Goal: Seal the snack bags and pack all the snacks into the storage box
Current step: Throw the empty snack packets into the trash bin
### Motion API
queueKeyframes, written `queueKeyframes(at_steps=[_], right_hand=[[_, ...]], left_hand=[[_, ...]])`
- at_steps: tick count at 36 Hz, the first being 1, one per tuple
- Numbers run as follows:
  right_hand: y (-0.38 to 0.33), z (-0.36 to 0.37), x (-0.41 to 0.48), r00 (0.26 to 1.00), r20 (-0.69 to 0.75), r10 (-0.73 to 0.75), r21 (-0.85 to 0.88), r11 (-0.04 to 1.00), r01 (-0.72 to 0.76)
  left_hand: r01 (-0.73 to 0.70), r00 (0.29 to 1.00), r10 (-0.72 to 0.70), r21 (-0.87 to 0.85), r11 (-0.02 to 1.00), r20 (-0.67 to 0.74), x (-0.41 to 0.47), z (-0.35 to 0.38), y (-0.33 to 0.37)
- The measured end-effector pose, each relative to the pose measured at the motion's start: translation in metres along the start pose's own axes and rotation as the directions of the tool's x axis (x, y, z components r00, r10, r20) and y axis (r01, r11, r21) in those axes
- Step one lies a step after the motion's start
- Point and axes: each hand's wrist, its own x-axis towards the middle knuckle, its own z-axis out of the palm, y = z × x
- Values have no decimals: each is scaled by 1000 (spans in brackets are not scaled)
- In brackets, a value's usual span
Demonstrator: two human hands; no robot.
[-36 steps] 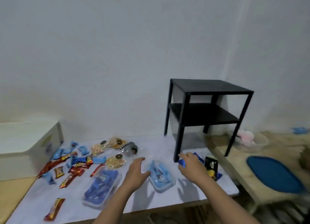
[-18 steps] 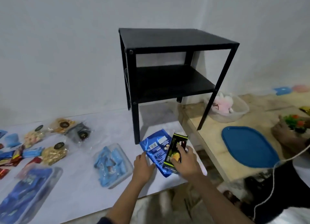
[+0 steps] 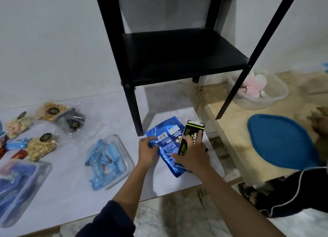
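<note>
A shiny blue snack bag (image 3: 166,139) lies near the right front corner of the white table (image 3: 74,192). My left hand (image 3: 148,150) pinches its left edge. My right hand (image 3: 192,157) grips a black and green snack pack (image 3: 192,133), held upright over the blue bag with its open top showing white. A clear bag of blue wrapped sweets (image 3: 108,158) lies left of my hands. Another clear bag of blue packets (image 3: 16,185) is at the far left. The storage box is out of view.
Small clear bags of nuts and cookies (image 3: 41,145) lie at the left rear. A black two-tier shelf (image 3: 179,54) stands behind the blue bag. On the wooden surface to the right are a blue lid (image 3: 280,141), a clear tub (image 3: 276,96) and another person's dark sleeve (image 3: 292,192).
The view swung right and down, so the white box left the frame. My right hand lifted the black and green pack, and my left hand came onto the blue bag's edge.
</note>
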Motion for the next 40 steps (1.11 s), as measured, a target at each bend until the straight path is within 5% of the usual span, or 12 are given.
queueKeyframes(at_steps=[9,22,31,40], right_hand=[[21,-11,-6,1000,-10,-12,131,991,13],[-21,-68,-72,985,-130,-113,165,977,134],[-108,-62,-161,958,-27,-286,125,950,287],[-255,13,-243,813,115,-570,188,816,546]], left_hand=[[8,999,-5,-65,998,34,-26,6,4],[-246,966,251,-87,965,62,-86,-64,56],[-318,946,310,-91,944,-91,-167,-185,32],[-248,888,210,-43,968,-410,-266,-360,-47]])
